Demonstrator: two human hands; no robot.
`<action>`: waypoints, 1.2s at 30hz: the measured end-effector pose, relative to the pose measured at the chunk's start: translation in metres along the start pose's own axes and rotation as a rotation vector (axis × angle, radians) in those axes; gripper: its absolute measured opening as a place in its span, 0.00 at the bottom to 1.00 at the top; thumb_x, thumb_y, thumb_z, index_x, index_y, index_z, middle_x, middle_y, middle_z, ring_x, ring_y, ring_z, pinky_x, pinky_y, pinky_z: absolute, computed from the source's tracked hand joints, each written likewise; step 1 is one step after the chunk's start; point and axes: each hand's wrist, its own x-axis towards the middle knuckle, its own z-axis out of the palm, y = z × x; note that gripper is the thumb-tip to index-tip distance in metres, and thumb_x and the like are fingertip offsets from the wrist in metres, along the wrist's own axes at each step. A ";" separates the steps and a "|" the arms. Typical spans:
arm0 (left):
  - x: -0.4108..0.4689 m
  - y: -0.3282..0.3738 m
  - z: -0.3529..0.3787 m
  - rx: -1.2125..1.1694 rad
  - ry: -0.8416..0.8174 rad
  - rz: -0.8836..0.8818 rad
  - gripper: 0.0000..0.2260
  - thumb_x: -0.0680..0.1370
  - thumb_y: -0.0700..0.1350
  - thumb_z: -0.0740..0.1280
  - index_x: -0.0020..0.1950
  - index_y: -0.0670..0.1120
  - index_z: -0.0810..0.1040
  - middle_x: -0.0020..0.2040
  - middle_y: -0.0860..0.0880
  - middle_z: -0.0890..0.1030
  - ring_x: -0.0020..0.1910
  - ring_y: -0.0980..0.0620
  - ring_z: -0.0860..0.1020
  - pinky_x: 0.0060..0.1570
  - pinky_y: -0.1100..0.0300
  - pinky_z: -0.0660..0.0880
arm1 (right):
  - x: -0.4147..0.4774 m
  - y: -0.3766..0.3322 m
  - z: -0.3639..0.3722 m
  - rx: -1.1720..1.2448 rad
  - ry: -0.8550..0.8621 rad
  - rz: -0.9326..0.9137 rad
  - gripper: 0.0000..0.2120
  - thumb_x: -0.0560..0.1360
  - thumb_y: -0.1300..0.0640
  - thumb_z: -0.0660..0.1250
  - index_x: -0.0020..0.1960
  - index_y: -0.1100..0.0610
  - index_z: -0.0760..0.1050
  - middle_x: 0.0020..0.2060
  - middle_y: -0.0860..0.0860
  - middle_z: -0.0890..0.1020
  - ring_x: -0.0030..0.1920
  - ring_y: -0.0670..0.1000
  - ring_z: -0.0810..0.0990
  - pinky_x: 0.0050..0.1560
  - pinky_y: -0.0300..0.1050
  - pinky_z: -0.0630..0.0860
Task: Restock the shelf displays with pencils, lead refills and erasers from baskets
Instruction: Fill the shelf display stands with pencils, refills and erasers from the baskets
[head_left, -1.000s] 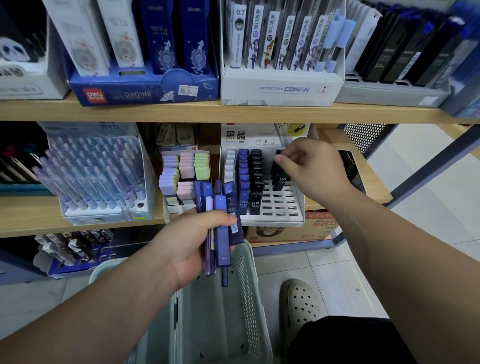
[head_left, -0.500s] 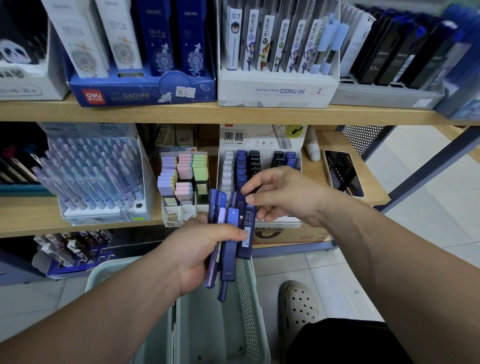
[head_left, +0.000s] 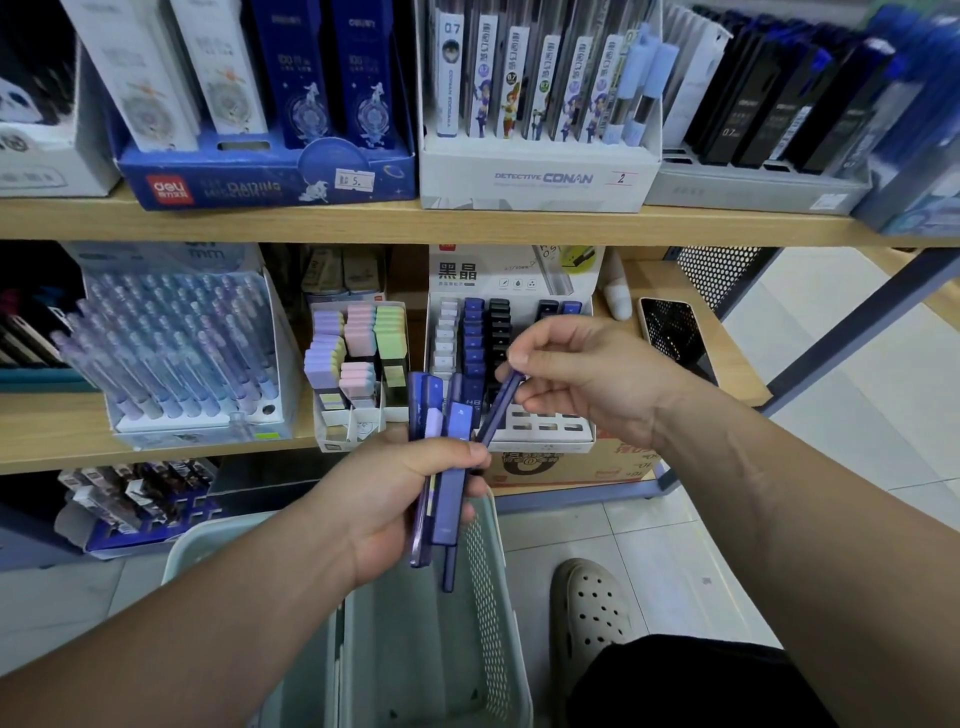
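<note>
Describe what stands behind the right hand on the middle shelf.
A white display rack with columns of white, blue and black lead refill cases. The right hand, pinching one blue case, covers most of the rack's remaining columns.

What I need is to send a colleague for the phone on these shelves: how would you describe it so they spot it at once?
Start at the lower wooden shelf and find the white lead refill display on it. Right of that display, near the shelf's end, lies the phone. It is the only loose, flat, dark glossy slab there, beside a small white object.
</note>
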 end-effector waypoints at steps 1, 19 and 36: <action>0.000 -0.001 0.000 0.006 0.016 0.010 0.06 0.73 0.33 0.72 0.48 0.40 0.82 0.41 0.41 0.83 0.30 0.50 0.80 0.30 0.59 0.78 | 0.001 0.000 0.000 -0.015 0.017 0.005 0.06 0.76 0.67 0.70 0.52 0.61 0.79 0.45 0.61 0.85 0.34 0.49 0.83 0.39 0.41 0.83; 0.006 -0.003 -0.001 -0.071 0.076 -0.028 0.12 0.73 0.36 0.72 0.56 0.41 0.80 0.36 0.46 0.83 0.30 0.51 0.81 0.31 0.60 0.80 | 0.009 0.000 -0.071 -0.729 0.661 -0.335 0.09 0.75 0.63 0.74 0.54 0.55 0.84 0.44 0.50 0.84 0.43 0.51 0.83 0.51 0.45 0.82; 0.010 -0.002 -0.006 -0.068 0.066 -0.041 0.10 0.74 0.37 0.72 0.55 0.40 0.81 0.37 0.46 0.82 0.32 0.51 0.80 0.33 0.60 0.79 | 0.037 0.018 -0.064 -0.931 0.586 -0.381 0.10 0.76 0.64 0.72 0.57 0.59 0.84 0.48 0.52 0.85 0.48 0.48 0.82 0.53 0.37 0.77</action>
